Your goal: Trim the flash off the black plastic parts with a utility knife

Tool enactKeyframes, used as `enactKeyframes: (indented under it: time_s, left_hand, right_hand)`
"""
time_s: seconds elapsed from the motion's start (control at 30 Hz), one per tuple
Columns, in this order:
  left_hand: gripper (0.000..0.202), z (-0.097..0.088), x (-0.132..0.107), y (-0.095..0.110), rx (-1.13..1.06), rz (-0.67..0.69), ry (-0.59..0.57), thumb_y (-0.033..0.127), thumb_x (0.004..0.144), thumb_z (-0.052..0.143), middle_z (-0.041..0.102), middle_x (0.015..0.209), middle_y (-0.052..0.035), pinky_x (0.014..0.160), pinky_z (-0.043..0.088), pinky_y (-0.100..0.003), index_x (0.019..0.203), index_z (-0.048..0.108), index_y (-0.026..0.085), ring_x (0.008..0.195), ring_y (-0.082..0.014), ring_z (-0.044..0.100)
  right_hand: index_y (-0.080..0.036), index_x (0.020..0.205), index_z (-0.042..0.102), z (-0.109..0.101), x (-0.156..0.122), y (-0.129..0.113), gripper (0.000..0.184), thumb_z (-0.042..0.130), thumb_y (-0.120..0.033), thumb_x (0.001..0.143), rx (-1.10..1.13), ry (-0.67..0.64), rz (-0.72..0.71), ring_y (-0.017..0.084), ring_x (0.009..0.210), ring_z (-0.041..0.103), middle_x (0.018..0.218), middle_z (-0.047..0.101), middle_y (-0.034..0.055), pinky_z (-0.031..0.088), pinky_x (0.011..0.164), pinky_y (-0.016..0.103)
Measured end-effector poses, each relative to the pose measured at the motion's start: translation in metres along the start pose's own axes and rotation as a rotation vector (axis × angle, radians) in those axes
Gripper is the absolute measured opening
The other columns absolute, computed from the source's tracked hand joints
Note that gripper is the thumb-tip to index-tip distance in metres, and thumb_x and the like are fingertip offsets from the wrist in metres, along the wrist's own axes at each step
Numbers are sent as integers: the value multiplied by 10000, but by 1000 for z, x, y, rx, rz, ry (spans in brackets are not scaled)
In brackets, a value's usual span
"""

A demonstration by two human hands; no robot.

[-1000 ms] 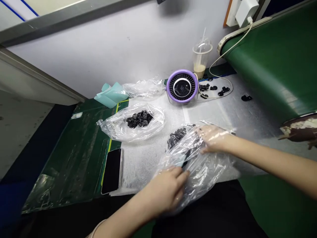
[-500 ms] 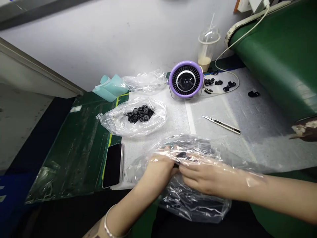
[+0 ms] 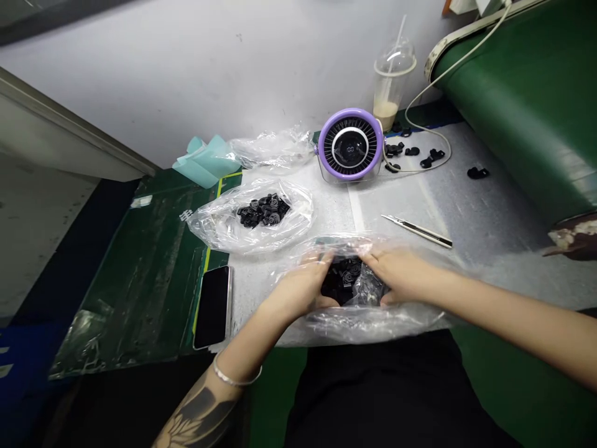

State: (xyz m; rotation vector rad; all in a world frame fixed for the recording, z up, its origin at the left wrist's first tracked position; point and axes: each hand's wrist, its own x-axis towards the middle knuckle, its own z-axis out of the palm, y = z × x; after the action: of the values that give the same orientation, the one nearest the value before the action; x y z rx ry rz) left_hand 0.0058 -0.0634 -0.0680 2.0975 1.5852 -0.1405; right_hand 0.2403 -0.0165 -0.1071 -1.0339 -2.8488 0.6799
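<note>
Before me lies a clear plastic bag point(image 3: 364, 326), its mouth spread wide around black plastic parts point(image 3: 344, 277). My left hand point(image 3: 305, 286) rests at the left side of the mouth, thumb and fingers apart. Opposite it, my right hand point(image 3: 403, 274) presses against the right side, its thumb also spread from the fingers. Some fingertips of both hands are hidden by the film or the bag's edge. A crumpled piece of clear film point(image 3: 369, 287) shows by the right thumb, over the parts.
Behind are another bag point(image 3: 209, 227) of black parts, a purple-rimmed fan point(image 3: 351, 144) and a drink cup point(image 3: 389, 87). A utility knife point(image 3: 417, 231) lies right, a phone point(image 3: 213, 307) left. Loose black parts point(image 3: 413, 151) lie near a white cable point(image 3: 466, 62) beside a green conveyor belt point(image 3: 522, 106).
My hands have moved apart from being close together under the film. The bag's mouth is now opened out, and the black parts inside show clearly.
</note>
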Motion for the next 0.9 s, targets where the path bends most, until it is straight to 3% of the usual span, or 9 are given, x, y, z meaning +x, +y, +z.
enactKeyframes:
  time_s: [0.1, 0.23, 0.33, 0.43, 0.5, 0.6, 0.67, 0.77, 0.9]
  left_hand:
    - [728, -15, -27, 16, 85, 19, -44, 199, 868, 759, 618, 1464, -277, 884, 640, -468, 1541, 485, 149, 1075, -399, 785]
    - [489, -36, -58, 38, 156, 315, 113, -6, 939, 491, 719, 1368, -178, 963, 641, -408, 1364, 647, 178, 1163, -315, 765]
    - [400, -40, -55, 28, 137, 360, 300, 100, 1020, 482, 714, 1371, -174, 1052, 606, -496, 1380, 634, 185, 1260, -337, 710]
    - [621, -19, -31, -5, -4, 343, 354, 392, 934, 759, 513, 1614, -188, 1249, 362, -662, 1495, 559, 216, 1533, -425, 432]
    - [914, 4, -14, -30, -307, 285, 211, 457, 773, 909, 464, 1655, -172, 1263, 368, -605, 1559, 493, 249, 1535, -396, 440]
    - [977, 33, 3, -55, -426, 262, 232, 496, 707, 938, 529, 1599, -198, 1229, 427, -590, 1546, 520, 220, 1480, -388, 520]
    - [738, 35, 6, -65, -472, 288, 277, 472, 775, 887, 618, 1520, -182, 1185, 493, -567, 1427, 650, 221, 1423, -366, 589]
    - [308, 17, 0, -68, -532, 297, 400, 353, 1002, 619, 797, 1209, -161, 979, 651, -499, 1216, 769, 190, 1147, -300, 771]
    - [371, -3, -8, -43, -506, 259, 639, 207, 1083, 410, 788, 1204, -160, 1020, 625, -497, 1255, 735, 164, 1150, -265, 758]
  right_hand:
    - [-153, 1431, 649, 0, -25, -47, 593, 775, -206, 854, -42, 45, -50, 517, 1470, 444, 1530, 569, 239, 368, 1196, 708]
    - [-182, 1206, 777, -23, -45, -87, 326, 551, -152, 973, -10, 51, -321, 353, 1206, 707, 1227, 781, 161, 555, 1078, 536]
    - [-207, 1330, 701, -40, -37, -60, 385, 536, -100, 998, 2, 121, -404, 323, 1411, 575, 1386, 714, 131, 388, 1225, 602]
    - [-277, 1571, 485, -33, -18, -1, 850, 856, -208, 809, 182, 43, -182, 378, 1616, 223, 1719, 355, 92, 180, 1293, 664]
    - [-214, 1632, 388, -17, -8, 32, 1084, 941, -398, 718, 263, -26, -98, 411, 1588, 287, 1722, 328, 152, 262, 1273, 646]
    - [-185, 1647, 355, 6, -1, 59, 1162, 929, -524, 695, 358, -59, -47, 391, 1557, 369, 1701, 359, 183, 327, 1259, 593]
    - [-204, 1641, 369, 10, -2, 66, 1131, 913, -538, 708, 416, -42, -29, 369, 1561, 369, 1703, 363, 169, 334, 1262, 573]
    - [-229, 1546, 522, -5, -4, 73, 753, 759, -510, 889, 502, -6, -23, 294, 1427, 567, 1574, 567, 122, 490, 1168, 505]
    - [-189, 1476, 588, -26, -3, 61, 487, 331, -381, 1110, 523, 183, 32, 249, 1301, 668, 1427, 674, 153, 555, 1090, 498]
